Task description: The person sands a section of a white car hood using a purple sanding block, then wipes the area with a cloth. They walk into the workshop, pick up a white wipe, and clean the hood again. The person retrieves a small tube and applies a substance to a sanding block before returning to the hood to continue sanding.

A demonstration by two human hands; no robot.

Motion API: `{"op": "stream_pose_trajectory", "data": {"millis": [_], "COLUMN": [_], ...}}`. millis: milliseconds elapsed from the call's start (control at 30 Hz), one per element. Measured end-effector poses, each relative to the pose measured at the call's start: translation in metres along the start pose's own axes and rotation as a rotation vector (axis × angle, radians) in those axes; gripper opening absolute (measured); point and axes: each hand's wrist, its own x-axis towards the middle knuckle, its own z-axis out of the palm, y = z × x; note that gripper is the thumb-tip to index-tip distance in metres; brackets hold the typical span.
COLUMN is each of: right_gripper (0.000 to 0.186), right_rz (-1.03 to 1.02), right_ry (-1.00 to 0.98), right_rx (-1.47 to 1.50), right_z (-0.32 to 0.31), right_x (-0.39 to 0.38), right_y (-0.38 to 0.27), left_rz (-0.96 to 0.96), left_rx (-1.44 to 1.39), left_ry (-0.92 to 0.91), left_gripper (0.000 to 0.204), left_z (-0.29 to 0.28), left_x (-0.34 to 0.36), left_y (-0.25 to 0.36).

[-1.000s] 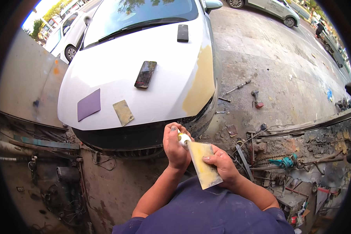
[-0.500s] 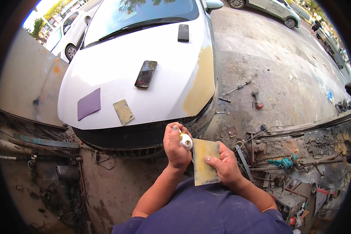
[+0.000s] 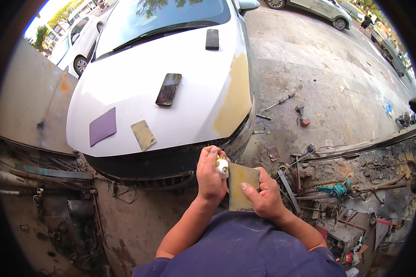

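Observation:
My left hand [image 3: 210,174] is closed around a small white tube [image 3: 222,169], its nozzle end pointing toward me. My right hand [image 3: 266,194] pinches a flat, yellow-stained filler spreader [image 3: 241,193], thumb on its face and fingers behind. The spreader's left edge is right beside the tube; whether they touch I cannot tell. Both hands are held in front of a white car hood [image 3: 138,108], whose right front edge bears a tan filler patch [image 3: 234,99]. On the hood lie another stained spreader [image 3: 143,135], a purple sheet [image 3: 103,127], a phone [image 3: 168,89] and a black block [image 3: 212,39].
A red-and-black power tool [image 3: 302,116] and a long-handled wrench [image 3: 279,102] lie on the concrete right of the car. Chains, bars and a teal metal part [image 3: 336,189] clutter the right side. Pipes and a dark cylinder [image 3: 78,208] are at lower left. Parked cars stand beyond.
The spreader has tilted and its lower edge has risen a little. The tube has shifted slightly right, its nozzle turned toward the spreader. The view has shifted slightly.

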Motion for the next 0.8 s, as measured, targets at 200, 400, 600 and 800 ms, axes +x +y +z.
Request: {"op": "stream_pose_trajectory", "data": {"millis": [200, 400, 600, 800], "right_gripper": [0.028, 0.029, 0.029, 0.03], "right_rz": [-0.128, -0.128, -0.195, -0.253], "right_ry": [0.02, 0.0, -0.013, -0.005], "right_rx": [-0.218, -0.266, -0.296, -0.322], "right_z": [-0.002, 0.002, 0.001, -0.001], "right_x": [0.001, 0.001, 0.003, 0.003], "right_y": [-0.006, -0.01, -0.008, -0.008], "left_rz": [-0.065, -0.128, -0.054, 0.003], "left_rx": [0.076, -0.013, 0.122, 0.167], "left_ry": [0.026, 0.051, 0.048, 0.062], "left_gripper": [0.015, 0.027, 0.028, 0.028], "left_z": [0.0, -0.001, -0.005, -0.007], "left_x": [0.0, 0.005, 0.009, 0.013], "left_y": [0.008, 0.008, 0.001, -0.005]}}
